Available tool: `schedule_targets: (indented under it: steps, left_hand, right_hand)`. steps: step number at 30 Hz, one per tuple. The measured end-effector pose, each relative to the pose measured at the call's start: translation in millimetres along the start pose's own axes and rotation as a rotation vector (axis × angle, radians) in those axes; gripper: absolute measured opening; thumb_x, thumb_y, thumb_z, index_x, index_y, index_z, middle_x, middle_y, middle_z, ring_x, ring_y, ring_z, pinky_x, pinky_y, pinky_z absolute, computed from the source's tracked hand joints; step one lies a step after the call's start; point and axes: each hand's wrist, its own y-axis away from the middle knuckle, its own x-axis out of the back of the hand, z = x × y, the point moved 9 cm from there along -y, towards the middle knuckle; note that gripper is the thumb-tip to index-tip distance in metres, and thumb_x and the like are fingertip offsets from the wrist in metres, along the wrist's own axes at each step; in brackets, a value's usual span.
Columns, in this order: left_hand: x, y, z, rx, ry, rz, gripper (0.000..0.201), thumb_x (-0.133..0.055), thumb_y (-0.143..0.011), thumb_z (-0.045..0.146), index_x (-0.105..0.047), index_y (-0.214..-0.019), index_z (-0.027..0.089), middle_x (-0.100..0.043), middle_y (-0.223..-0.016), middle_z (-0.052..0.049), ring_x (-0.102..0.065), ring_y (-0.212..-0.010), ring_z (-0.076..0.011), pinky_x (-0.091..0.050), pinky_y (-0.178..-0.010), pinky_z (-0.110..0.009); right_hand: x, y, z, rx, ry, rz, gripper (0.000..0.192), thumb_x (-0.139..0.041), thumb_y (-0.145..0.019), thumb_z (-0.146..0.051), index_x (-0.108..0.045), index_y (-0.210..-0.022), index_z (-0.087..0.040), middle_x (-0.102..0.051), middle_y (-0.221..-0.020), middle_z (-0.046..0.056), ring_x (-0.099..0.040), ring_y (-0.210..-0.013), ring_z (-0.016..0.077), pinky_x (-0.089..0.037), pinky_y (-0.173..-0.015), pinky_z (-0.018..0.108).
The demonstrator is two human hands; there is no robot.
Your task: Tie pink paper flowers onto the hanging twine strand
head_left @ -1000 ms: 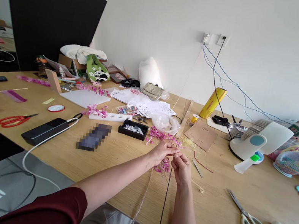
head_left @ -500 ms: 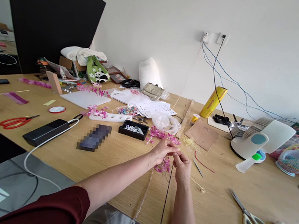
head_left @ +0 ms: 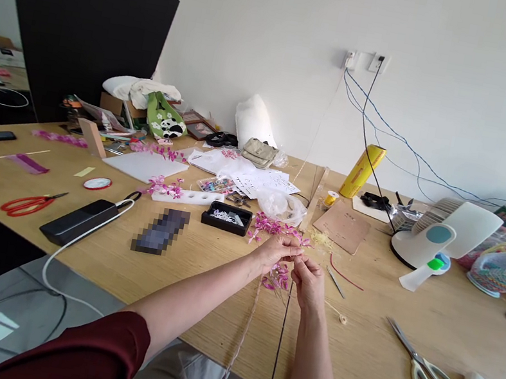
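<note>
Left hand (head_left: pixel 277 251) and right hand (head_left: pixel 309 282) meet fingertip to fingertip above the counter (head_left: pixel 197 284); both grips pinched shut on the pink flower strand (head_left: pixel 277 277), probably to steady small blossoms; twine (head_left: pixel 241 334) trails off the near edge; loose pink flowers (head_left: pixel 270 226) just beyond; green-handled scissors (head_left: pixel 432 378) well apart to the right; black tray (head_left: pixel 229 218) to the left.
</note>
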Motion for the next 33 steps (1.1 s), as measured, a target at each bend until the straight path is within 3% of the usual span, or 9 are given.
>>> schedule_targets:
  steps: [13,17,22,33]
  left_hand:
    - [7.7,-4.2,-13.0,0.063,0.085,0.124,0.031,-0.076,-0.053,0.027,-0.052,-0.063,0.012,-0.050,-0.059,0.003,-0.048,-0.056,-0.0063,-0.037,-0.056,-0.020]
    - [0.2,-1.8,-6.9,0.015,0.118,0.075,0.031,-0.075,-0.056,0.030,-0.051,-0.062,0.012,-0.044,-0.056,0.005,-0.044,-0.051,-0.0043,-0.035,-0.053,-0.018]
    - [-7.7,5.2,-1.9,0.038,0.050,-0.049,0.030,-0.068,-0.064,0.039,-0.059,-0.070,0.011,-0.051,-0.061,0.001,-0.048,-0.057,-0.0069,-0.037,-0.055,-0.020]
    - [7.4,-2.9,-8.6,0.031,0.026,0.088,0.029,-0.075,-0.054,0.030,-0.056,-0.061,0.011,-0.052,-0.058,0.001,-0.049,-0.056,-0.0074,-0.038,-0.057,-0.021]
  right_hand:
    - [2.5,-2.1,2.2,0.043,0.108,-0.023,0.019,-0.066,-0.067,-0.035,-0.061,-0.064,-0.017,-0.040,-0.050,-0.006,-0.023,-0.042,0.0045,-0.014,-0.041,0.023]
    - [3.1,-1.3,0.4,0.028,0.091,-0.008,0.020,-0.067,-0.066,-0.035,-0.059,-0.062,-0.017,-0.036,-0.047,-0.007,-0.022,-0.041,0.0044,-0.013,-0.041,0.022]
    - [1.3,0.4,-0.3,-0.011,0.006,-0.019,0.020,-0.069,-0.064,-0.033,-0.058,-0.061,-0.016,-0.037,-0.049,-0.007,-0.019,-0.042,0.0039,-0.011,-0.042,0.023]
    - [1.6,-1.5,3.3,0.005,0.033,-0.032,0.020,-0.067,-0.066,-0.034,-0.059,-0.063,-0.016,-0.038,-0.053,-0.006,-0.018,-0.042,0.0034,-0.010,-0.042,0.023]
